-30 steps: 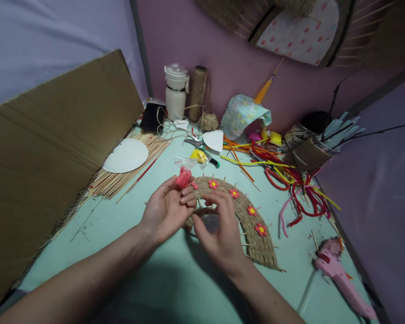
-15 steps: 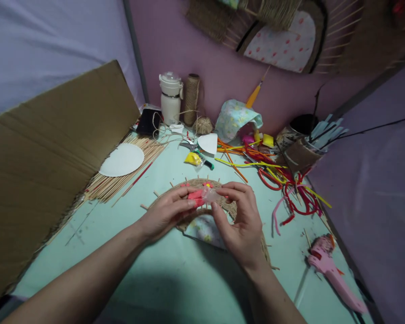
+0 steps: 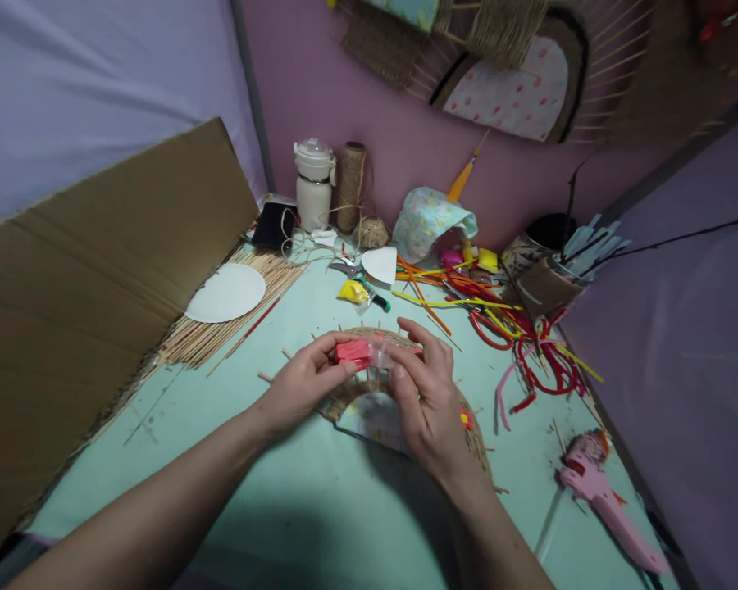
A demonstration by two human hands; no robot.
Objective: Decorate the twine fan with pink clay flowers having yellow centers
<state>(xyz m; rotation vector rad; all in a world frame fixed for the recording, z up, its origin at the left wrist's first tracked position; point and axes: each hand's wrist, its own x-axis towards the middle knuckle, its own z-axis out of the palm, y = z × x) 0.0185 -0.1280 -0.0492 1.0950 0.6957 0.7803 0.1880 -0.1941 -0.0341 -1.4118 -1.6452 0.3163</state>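
Between the fingers of my left hand is a soft pinkish-red block of modelling clay, partly inside a clear plastic wrapper. My right hand pinches the wrapper's other end, its index finger raised. A bit of red shows by the right fingers; I cannot tell what it is. Below both hands lies a twine-wrapped arch with short sticks poking out of its rim and a pale patterned panel inside the curve. A small red flower with a yellow centre sits on its right side, and the hands hide much of the arch.
A pink glue gun rests at the right. Pipe cleaners, red-handled scissors and a yellow packet lie farther back. Thin sticks, a white oval and a cardboard sheet occupy the left.
The clay block has turned and more of it shows in my left hand. My right hand has shifted slightly left and its index finger has lifted, uncovering the flower on the arch's right side.
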